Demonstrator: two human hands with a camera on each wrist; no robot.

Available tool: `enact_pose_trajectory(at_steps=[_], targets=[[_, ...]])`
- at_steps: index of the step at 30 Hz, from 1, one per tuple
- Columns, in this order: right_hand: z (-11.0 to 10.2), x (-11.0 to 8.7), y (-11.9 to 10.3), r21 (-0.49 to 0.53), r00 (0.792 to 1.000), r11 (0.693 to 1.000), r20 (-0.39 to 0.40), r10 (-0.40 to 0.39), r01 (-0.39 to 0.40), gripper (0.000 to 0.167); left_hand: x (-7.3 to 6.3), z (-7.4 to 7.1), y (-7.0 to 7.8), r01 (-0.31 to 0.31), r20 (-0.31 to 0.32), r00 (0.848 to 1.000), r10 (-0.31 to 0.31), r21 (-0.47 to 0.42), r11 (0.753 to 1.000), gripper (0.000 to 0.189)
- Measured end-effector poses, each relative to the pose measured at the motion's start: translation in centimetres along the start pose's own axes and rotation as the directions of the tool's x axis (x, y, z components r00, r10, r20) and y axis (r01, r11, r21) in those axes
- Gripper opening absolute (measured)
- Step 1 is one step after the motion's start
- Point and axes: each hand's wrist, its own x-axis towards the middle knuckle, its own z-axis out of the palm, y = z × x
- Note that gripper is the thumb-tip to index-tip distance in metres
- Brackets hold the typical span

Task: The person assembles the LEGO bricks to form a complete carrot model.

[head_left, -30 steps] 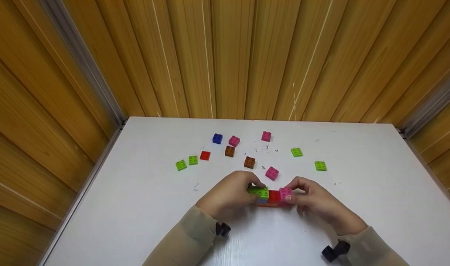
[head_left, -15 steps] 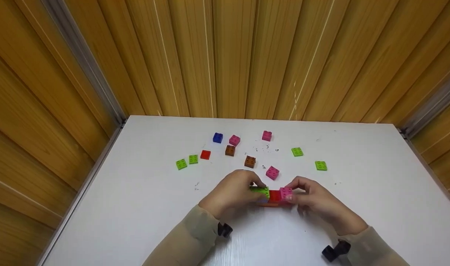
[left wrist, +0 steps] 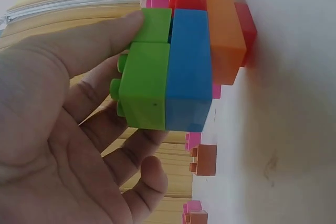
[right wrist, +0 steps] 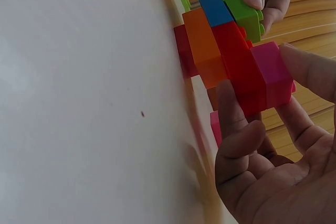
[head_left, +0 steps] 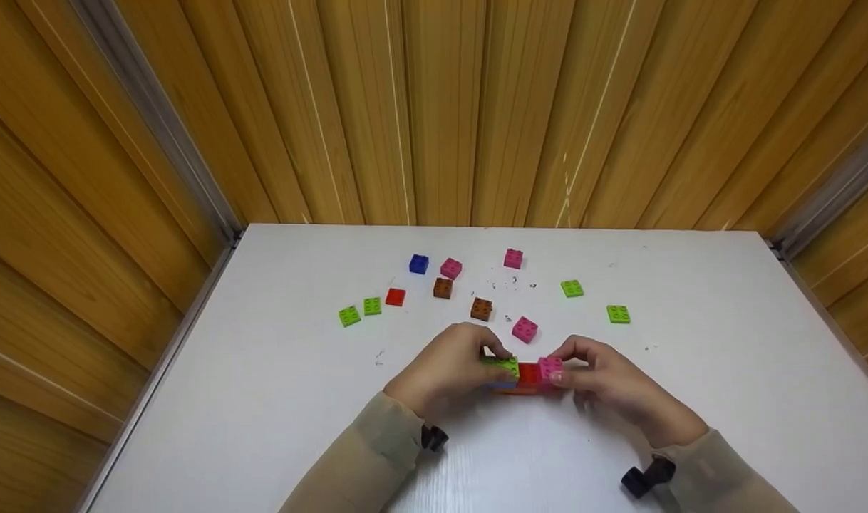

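Note:
In the head view my left hand (head_left: 452, 370) and right hand (head_left: 608, 377) hold the two ends of one stack of toy building bricks, low over the white table. My left thumb presses on the green bricks (left wrist: 146, 85), which sit on a blue brick (left wrist: 189, 72) at the stack's left end. On the right, my thumb and fingers pinch a pink brick (right wrist: 273, 72), seated on a long red brick (right wrist: 239, 61). An orange brick (right wrist: 205, 48) lies under the blue and red ones, with a darker red brick (right wrist: 185, 51) at the bottom.
Loose bricks lie beyond the hands: a blue one (head_left: 419, 264), a flat red one (head_left: 395, 297), two brown ones, the nearer brown brick (head_left: 481, 308) beside a pink brick (head_left: 524, 329), and several flat green ones like the green brick (head_left: 618, 314). Wood-patterned panels (head_left: 441, 114) border the table.

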Motion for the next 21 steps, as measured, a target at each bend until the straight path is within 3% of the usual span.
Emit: enact_pose_trajectory(at_steps=[7, 13, 21], targets=[[0.04, 0.13, 0.04, 0.022, 1.0, 1.0, 0.016, -0.009, 0.009, 0.036, 0.0, 0.06, 0.14, 0.06, -0.002, 0.998, -0.06, -0.039, 0.997, 0.018], [0.02, 0.25, 0.05, 0.013, 1.0, 1.0, 0.018, -0.01, 0.01, 0.035, -0.07, 0.32, 0.32, 0.068, -0.03, 0.997, -0.068, 0.006, 0.998, 0.017], [-0.03, -0.03, 0.07, 0.015, 1.0, 1.0, 0.015, -0.002, 0.002, 0.035, -0.15, 0.35, 0.41, 0.059, -0.017, 0.998, -0.059, 0.003, 0.998, 0.017]])
